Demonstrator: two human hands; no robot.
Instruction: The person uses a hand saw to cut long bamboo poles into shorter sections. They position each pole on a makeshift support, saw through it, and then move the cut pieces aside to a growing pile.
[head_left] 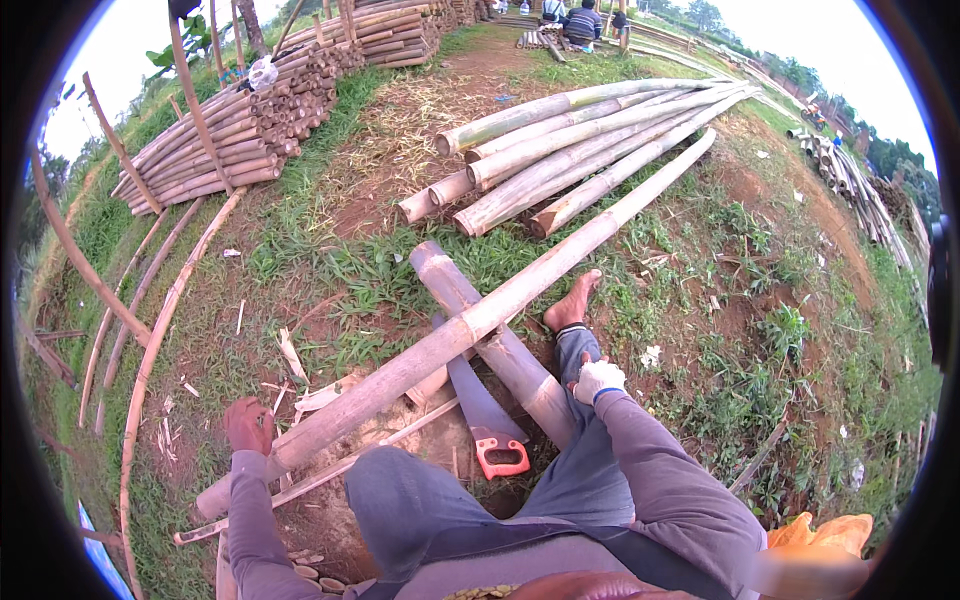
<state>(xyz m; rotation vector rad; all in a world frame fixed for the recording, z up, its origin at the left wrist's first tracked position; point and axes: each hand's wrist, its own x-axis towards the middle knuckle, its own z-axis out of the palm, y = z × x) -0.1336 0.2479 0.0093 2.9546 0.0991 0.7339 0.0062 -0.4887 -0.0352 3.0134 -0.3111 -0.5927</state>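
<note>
A long bamboo pole (400, 370) slants from the near left to the far right, crossing over a thicker bamboo piece (520, 365). My left forearm passes over the pole's near end. Just past it my left hand (249, 425) is closed, its fingers curled down and partly hidden. My right hand (598, 378), in a white glove with the fingertips dark, is closed at my right shin; what it holds, if anything, is hidden. A handsaw (500, 456) with an orange-red handle lies between my legs, its blade running under the pole.
Several cut bamboo poles (590, 130) lie ahead. Stacked bamboo (230, 130) stands at the far left behind upright stakes. A thin split strip (330, 470) lies along the pole's near side. Wood scraps (290, 355) litter the grass. People (582, 25) sit far off. An orange bag (835, 532) is at the lower right.
</note>
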